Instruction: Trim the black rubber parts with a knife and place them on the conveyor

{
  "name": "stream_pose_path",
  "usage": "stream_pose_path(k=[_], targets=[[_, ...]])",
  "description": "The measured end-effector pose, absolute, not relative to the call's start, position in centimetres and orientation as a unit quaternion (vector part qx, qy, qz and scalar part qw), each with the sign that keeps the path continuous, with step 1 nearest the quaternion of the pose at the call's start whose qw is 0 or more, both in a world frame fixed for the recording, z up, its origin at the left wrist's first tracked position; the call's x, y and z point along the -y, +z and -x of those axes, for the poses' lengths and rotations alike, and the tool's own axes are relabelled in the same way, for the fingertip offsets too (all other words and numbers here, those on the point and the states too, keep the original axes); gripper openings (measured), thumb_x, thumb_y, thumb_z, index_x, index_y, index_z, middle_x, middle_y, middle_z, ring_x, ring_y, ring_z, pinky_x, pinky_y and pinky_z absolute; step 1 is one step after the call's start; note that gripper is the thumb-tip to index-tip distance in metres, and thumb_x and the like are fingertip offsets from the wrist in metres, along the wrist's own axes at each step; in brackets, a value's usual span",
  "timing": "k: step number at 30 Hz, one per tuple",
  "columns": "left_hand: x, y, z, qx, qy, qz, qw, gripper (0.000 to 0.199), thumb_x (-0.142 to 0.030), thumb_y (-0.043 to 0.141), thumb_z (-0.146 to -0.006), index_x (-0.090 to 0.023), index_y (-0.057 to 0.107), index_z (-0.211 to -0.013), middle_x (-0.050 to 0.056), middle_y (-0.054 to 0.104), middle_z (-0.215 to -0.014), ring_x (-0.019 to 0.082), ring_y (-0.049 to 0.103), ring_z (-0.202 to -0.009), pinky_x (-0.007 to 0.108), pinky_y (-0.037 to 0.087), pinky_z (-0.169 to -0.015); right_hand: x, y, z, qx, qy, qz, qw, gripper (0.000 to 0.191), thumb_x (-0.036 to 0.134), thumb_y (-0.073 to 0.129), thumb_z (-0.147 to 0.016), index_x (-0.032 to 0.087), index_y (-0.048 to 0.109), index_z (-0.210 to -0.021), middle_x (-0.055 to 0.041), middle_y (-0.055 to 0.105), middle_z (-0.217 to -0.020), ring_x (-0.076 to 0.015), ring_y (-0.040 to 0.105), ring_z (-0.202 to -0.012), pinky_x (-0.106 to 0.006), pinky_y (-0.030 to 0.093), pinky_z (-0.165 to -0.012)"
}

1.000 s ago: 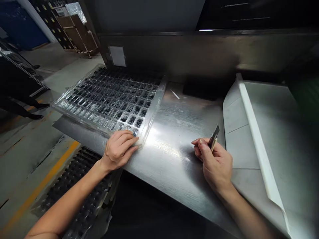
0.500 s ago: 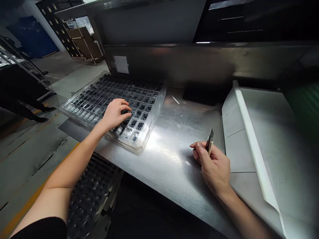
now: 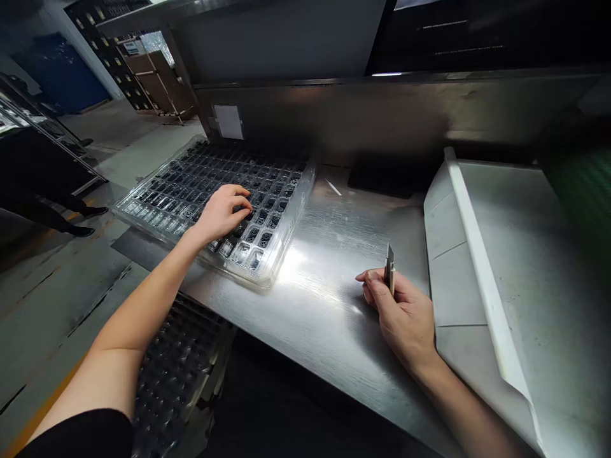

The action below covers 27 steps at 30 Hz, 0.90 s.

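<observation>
Head view. The left hand (image 3: 222,213) is placed over the near part of the clear plastic tray (image 3: 279,257), fingers bent and thumb drawn towards them; whether a piece is pinched cannot be told. Dark parts (image 3: 265,239) are seated in many of the tray's pockets, around and beyond that hand. In the right hand (image 3: 405,315), closed in a grip, a small cutter (image 3: 390,267) is held, blade upward, above the steel table (image 3: 319,312). A thin white strip (image 3: 333,187) is seen beyond and left of the right hand; a pale bin (image 3: 456,267) is located just right of it. Below the left forearm, another pocketed tray (image 3: 176,356) is noted.
</observation>
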<state>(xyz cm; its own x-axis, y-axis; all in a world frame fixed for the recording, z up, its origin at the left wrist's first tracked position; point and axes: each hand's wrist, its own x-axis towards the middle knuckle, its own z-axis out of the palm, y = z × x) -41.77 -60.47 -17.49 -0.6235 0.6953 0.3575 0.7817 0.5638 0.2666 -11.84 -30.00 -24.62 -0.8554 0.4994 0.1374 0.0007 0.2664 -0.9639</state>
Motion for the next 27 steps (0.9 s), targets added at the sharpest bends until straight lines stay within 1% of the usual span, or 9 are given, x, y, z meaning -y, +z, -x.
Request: stream_pose_path(k=[5, 9, 12, 16, 20, 22, 24, 27], targets=[[60.8, -17.2, 41.6, 0.868, -0.197, 0.445, 0.099, 0.021, -0.034, 0.066, -0.103, -0.025, 0.084, -0.104, 0.009, 0.073, -0.145, 0.032, 0.060, -0.145, 0.057, 0.046, -0.130, 30.0, -24.6, 11.7, 0.775, 0.574, 0.168, 0.204, 0.049, 0.067, 0.065, -0.108, 0.022, 0.075, -0.093, 0.0007, 0.054, -0.069, -0.0159, 0.049, -0.063, -0.031, 0.038, -0.061], [60.8, -17.1, 41.8, 0.868, -0.192, 0.449, 0.086, 0.017, -0.038, 0.072, -0.100, -0.026, 0.084, -0.100, 0.008, 0.073, -0.146, 0.033, 0.058, -0.147, 0.058, 0.044, -0.131, 29.9, -24.6, 11.7, 0.779, 0.572, 0.156, 0.206, 0.049, 0.067, 0.064, -0.108, 0.022, 0.075, -0.094, 0.0008, 0.054, -0.068, -0.0161, 0.049, -0.062, -0.032, 0.038, -0.061], [60.4, -17.2, 42.2, 0.870, -0.190, 0.448, 0.083, 0.016, -0.038, 0.074, -0.099, -0.025, 0.084, -0.096, 0.008, 0.074, -0.144, 0.033, 0.059, -0.146, 0.058, 0.045, -0.129, 29.9, -24.7, 11.8, 0.784, 0.566, 0.149, 0.207, 0.050, 0.068, 0.063, -0.108, 0.022, 0.076, -0.094, 0.0011, 0.053, -0.067, -0.0159, 0.048, -0.062, -0.031, 0.038, -0.060], [59.9, -17.0, 42.2, 0.858, -0.201, 0.451, 0.144, 0.019, -0.038, 0.072, -0.100, -0.024, 0.082, -0.092, 0.008, 0.077, -0.136, 0.032, 0.064, -0.139, 0.057, 0.047, -0.127, 29.8, -25.0, 11.8, 0.786, 0.564, 0.148, 0.206, 0.051, 0.069, 0.063, -0.107, 0.021, 0.076, -0.095, 0.0015, 0.052, -0.067, -0.0156, 0.047, -0.061, -0.031, 0.038, -0.059], [60.3, -16.5, 41.8, 0.841, -0.233, 0.441, 0.211, 0.019, -0.037, 0.070, -0.103, -0.024, 0.082, -0.096, 0.008, 0.080, -0.129, 0.030, 0.068, -0.134, 0.053, 0.050, -0.121, 29.9, -24.9, 11.7, 0.788, 0.561, 0.150, 0.205, 0.051, 0.069, 0.063, -0.108, 0.021, 0.076, -0.095, 0.0014, 0.052, -0.066, -0.0157, 0.047, -0.061, -0.031, 0.037, -0.059], [60.8, -16.5, 41.6, 0.841, -0.235, 0.438, 0.215, 0.019, -0.037, 0.071, -0.103, -0.023, 0.082, -0.097, 0.008, 0.080, -0.128, 0.031, 0.068, -0.132, 0.054, 0.051, -0.120, 29.9, -24.8, 11.7, 0.791, 0.559, 0.148, 0.202, 0.051, 0.068, 0.062, -0.108, 0.021, 0.076, -0.095, 0.0014, 0.052, -0.066, -0.0156, 0.047, -0.061, -0.031, 0.037, -0.058], [61.2, -16.8, 41.6, 0.846, -0.220, 0.443, 0.201, 0.019, -0.038, 0.070, -0.103, -0.024, 0.082, -0.097, 0.008, 0.079, -0.129, 0.031, 0.068, -0.133, 0.055, 0.051, -0.122, 30.0, -24.6, 11.7, 0.793, 0.557, 0.146, 0.198, 0.051, 0.068, 0.062, -0.108, 0.021, 0.077, -0.094, 0.0014, 0.052, -0.066, -0.0156, 0.046, -0.060, -0.031, 0.037, -0.058], [61.5, -17.7, 41.6, 0.851, -0.192, 0.455, 0.177, 0.021, -0.036, 0.066, -0.105, -0.025, 0.084, -0.102, 0.008, 0.078, -0.133, 0.032, 0.064, -0.141, 0.058, 0.047, -0.127, 30.0, -24.5, 11.7, 0.794, 0.557, 0.148, 0.195, 0.049, 0.066, 0.063, -0.108, 0.021, 0.077, -0.095, 0.0014, 0.052, -0.066, -0.0158, 0.047, -0.060, -0.031, 0.037, -0.059]])
